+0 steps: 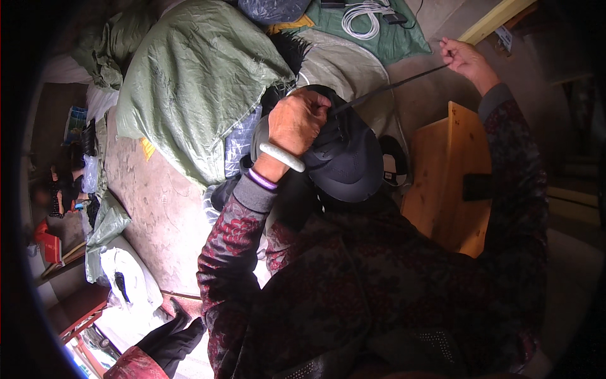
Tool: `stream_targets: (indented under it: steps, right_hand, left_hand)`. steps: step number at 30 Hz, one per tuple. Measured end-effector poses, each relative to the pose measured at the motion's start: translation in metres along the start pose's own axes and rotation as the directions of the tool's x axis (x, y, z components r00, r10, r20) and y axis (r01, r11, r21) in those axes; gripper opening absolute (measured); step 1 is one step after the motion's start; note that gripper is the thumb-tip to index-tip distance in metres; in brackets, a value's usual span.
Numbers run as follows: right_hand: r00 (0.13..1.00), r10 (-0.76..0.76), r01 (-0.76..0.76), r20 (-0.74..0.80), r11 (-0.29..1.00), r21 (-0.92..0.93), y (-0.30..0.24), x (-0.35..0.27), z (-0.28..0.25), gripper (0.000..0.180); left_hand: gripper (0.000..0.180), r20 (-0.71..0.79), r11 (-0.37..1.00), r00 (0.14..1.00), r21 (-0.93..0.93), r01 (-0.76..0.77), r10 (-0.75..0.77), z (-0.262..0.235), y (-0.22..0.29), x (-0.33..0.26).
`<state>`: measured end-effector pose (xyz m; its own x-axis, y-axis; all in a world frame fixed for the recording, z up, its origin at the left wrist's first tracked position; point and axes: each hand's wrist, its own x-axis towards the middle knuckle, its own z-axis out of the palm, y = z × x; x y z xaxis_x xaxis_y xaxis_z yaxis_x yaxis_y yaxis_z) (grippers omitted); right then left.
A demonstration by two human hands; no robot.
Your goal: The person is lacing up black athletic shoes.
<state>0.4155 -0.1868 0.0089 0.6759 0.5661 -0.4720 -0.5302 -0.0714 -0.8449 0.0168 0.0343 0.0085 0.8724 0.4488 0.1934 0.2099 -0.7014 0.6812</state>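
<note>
A black cap [350,165] with a curved brim lies over my lap in the middle. My left hand [297,123], with a pale bangle and a purple band at the wrist, is closed at the cap's upper part, its fingertips pinched on the dark material. From there a thin black strap [404,82] runs taut up to the right. My right hand [466,62] is raised at the upper right, closed, with the strap's far end between its fingers. Whether the strap is joined to the cap is hidden by my left fingers.
Large green woven sacks [196,82] lie ahead and to the left. A coiled white cable [366,19] rests on a green sack at the top. To the right stands a wooden stool or box [435,183]. White bags [129,278] and a red box [50,246] are at the far left.
</note>
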Motion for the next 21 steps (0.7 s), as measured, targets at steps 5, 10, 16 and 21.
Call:
stream_targets:
  steps: [5, 10, 16, 21]
  right_hand:
    - [0.991, -0.119, 0.136, 0.068, 0.903, -0.408, 0.019, -0.017, -0.005, 0.028]
    - [0.954, -0.160, 0.284, 0.254, 0.753, -0.593, 0.054, -0.038, 0.020, 0.035]
    - [0.896, -0.189, 0.401, 0.401, 0.732, -0.551, 0.091, -0.075, 0.104, 0.030]
    - [0.808, -0.165, 0.496, 0.565, 0.707, -0.504, 0.117, -0.088, 0.153, 0.023]
  left_hand:
    - [0.014, 0.111, 0.982, 0.984, -0.108, 0.155, -0.143, -0.003, 0.003, 0.005]
    - [0.014, 0.105, 0.965, 0.977, -0.166, 0.203, -0.188, 0.000, -0.001, 0.004]
    - [0.014, 0.133, 0.925, 0.971, -0.302, 0.233, -0.201, 0.008, -0.014, 0.005]
    - [0.015, 0.219, 0.908, 0.954, -0.323, 0.268, -0.204, 0.001, -0.008, 0.009]
